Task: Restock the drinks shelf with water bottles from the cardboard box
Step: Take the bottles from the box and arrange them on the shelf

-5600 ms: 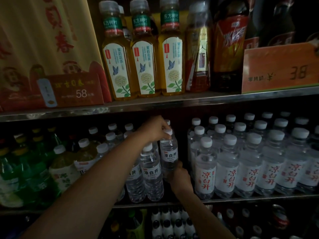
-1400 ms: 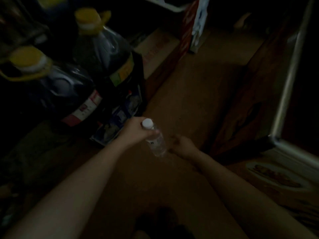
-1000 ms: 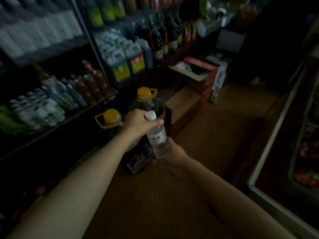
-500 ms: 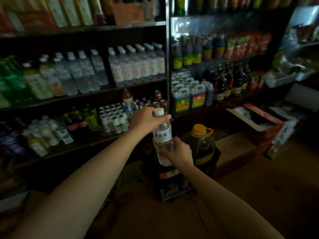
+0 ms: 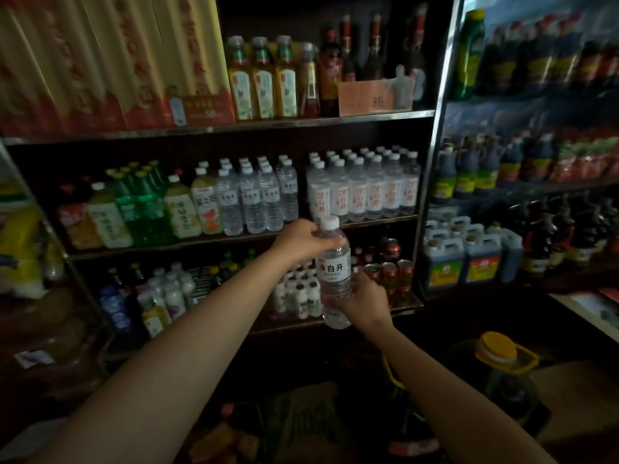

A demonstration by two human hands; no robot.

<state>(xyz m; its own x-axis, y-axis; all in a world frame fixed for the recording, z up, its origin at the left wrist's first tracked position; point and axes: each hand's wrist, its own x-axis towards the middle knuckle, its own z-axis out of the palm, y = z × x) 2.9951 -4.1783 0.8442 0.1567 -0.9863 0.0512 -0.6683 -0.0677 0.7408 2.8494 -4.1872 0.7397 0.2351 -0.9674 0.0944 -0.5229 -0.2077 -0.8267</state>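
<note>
I hold one clear water bottle (image 5: 334, 272) with a white cap and white label upright in front of the shelves. My left hand (image 5: 303, 237) grips its neck just under the cap. My right hand (image 5: 363, 301) grips its lower body from the right. Behind it the middle drinks shelf (image 5: 234, 238) carries rows of the same small water bottles (image 5: 258, 199) and, to their right, larger water bottles with red lettering (image 5: 363, 187). A narrow gap shows between the two groups. The cardboard box is not in view.
Green and yellow tea bottles (image 5: 144, 209) fill the shelf's left part. Tea bottles and a price card (image 5: 365, 98) stand above. Small bottles and red cans (image 5: 388, 272) sit on the lower shelf. Sauce jugs (image 5: 465, 259) fill the right rack. A yellow-capped oil jug (image 5: 502, 370) stands low right.
I have swung from the dark floor back to face the shelves. The bottle rose in both hands to just below the water shelf, with my right hand now round its lower body.
</note>
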